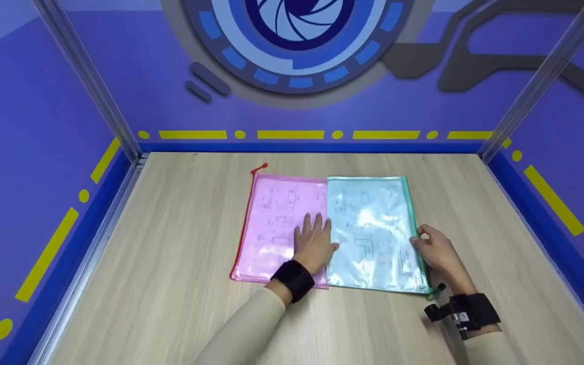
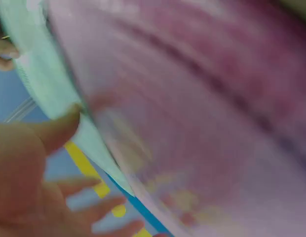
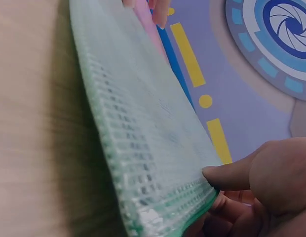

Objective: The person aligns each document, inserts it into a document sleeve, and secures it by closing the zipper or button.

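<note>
A pink zip document pouch (image 1: 277, 228) with a red zip edge lies on the table, a printed sheet visible through it. Beside it on the right, its left edge meeting the pink one, is a green zip document pouch (image 1: 368, 233), also with a printed sheet inside. My left hand (image 1: 315, 246) is spread with straight fingers over the pink pouch's right part, thumb reaching the green pouch's left edge. At the green pouch's right zipped edge my right hand (image 1: 436, 248) pinches it between thumb and fingers; the right wrist view shows this edge (image 3: 192, 212) between them.
The pouches lie on a wood-grain table (image 1: 180, 228). A blue-purple wall (image 1: 145, 111) with yellow markings rises behind it, and metal posts (image 1: 89, 86) stand at the back corners. A red zip pull (image 1: 260, 167) sticks out at the pink pouch's upper left.
</note>
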Demonstrator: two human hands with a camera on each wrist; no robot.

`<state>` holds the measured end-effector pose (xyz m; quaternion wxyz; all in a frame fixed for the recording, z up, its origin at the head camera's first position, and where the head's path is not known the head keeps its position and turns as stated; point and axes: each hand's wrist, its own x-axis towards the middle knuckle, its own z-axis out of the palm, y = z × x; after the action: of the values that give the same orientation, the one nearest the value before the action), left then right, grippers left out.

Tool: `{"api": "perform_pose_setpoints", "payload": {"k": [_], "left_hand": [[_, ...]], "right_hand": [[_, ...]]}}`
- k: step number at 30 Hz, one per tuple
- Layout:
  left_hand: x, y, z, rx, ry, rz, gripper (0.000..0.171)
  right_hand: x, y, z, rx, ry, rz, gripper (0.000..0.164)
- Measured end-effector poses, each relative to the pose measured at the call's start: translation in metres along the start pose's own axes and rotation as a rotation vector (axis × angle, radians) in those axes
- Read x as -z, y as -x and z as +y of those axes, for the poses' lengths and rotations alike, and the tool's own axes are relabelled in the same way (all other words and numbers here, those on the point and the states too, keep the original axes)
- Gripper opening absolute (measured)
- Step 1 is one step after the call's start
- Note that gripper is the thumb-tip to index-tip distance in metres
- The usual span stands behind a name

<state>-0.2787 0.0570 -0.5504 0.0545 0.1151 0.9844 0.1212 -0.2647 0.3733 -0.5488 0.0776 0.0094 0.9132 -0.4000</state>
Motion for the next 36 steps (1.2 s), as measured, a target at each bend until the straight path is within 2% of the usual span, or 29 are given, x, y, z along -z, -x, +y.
{"api": "perform_pose_setpoints", "payload": {"k": [4,9,14,20,24,28,32,36], "left_hand": [[-0.002,0.003,0.003,-0.005,-0.061,-0.075,0.069],[-0.004,0.005,0.007,0.012,-0.122,-0.088,0.064],[-0.004,0.007,0.007,0.032,-0.109,-0.108,0.061],[0.000,0.003,0.008,0.042,-0.119,-0.131,0.065],[0.000,0.002,0.011,0.042,-0.123,-0.153,0.066],[-0.002,0.003,0.013,0.044,-0.116,-0.146,0.065],[0.000,-0.001,0.011,0.041,-0.094,-0.136,0.065],[0.004,-0.005,0.005,0.042,0.034,-0.066,0.071]], "right_hand": [[-0.002,-0.002,0.005,-0.014,0.052,-0.016,0.019],[-0.005,-0.006,0.005,0.033,0.123,0.046,0.022],[-0.012,-0.008,0.004,0.025,0.145,0.101,0.027],[-0.012,-0.012,0.002,0.012,0.189,0.154,0.039],[-0.012,-0.008,-0.004,-0.016,0.271,0.146,0.047],[-0.018,0.002,-0.016,-0.021,0.378,0.147,0.057],[-0.026,0.009,-0.036,0.056,0.453,0.212,0.060],[-0.036,0.014,-0.057,0.227,0.426,0.257,0.059]]}}
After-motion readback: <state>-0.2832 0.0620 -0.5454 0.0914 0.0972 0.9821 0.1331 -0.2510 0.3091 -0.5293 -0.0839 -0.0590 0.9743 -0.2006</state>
